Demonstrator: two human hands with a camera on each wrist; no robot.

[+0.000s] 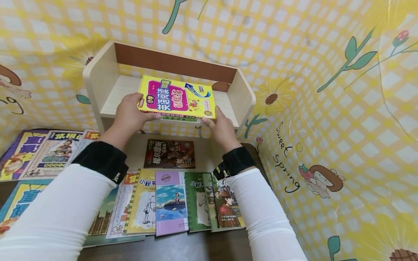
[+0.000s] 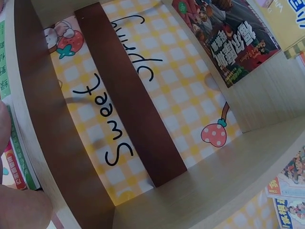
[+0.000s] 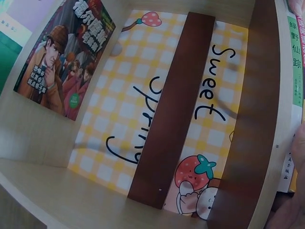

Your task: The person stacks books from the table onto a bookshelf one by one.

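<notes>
A yellow book (image 1: 177, 98) with a pink title panel lies flat over the top board of a small pale wooden shelf (image 1: 98, 76). My left hand (image 1: 138, 110) grips its near left corner, thumb on the cover. My right hand (image 1: 213, 119) holds its near right corner from the edge and below. In the left wrist view, part of the left hand (image 2: 19, 210) shows beside the book's edge (image 2: 14, 162). In the right wrist view, a finger (image 3: 299, 148) lies against the book's spine (image 3: 295, 62).
A dark detective book (image 1: 169, 154) (image 2: 228, 43) (image 3: 62, 62) lies flat in the shelf's lower compartment. Several books (image 1: 169, 203) lie in a row on the dark table in front, and more lie at the left (image 1: 49, 152). Yellow checked cloth (image 1: 326, 108) walls the space.
</notes>
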